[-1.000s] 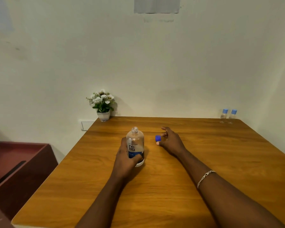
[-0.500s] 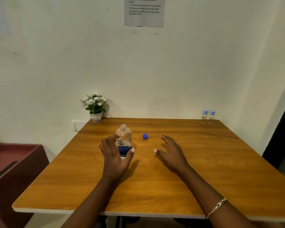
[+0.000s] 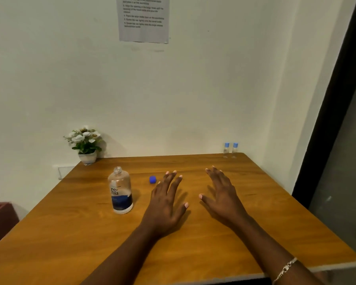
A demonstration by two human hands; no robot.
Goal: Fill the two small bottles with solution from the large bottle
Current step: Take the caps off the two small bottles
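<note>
Empty left hand (image 3: 166, 204) & right hand (image 3: 222, 197), flower pot (image 3: 87, 156) (far-left corner), wall paper (image 3: 144, 18)

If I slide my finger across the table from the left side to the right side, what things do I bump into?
Flower pot → large bottle → blue cap → left hand → right hand → the two small bottles, standing side by side at the far right corner.
</note>
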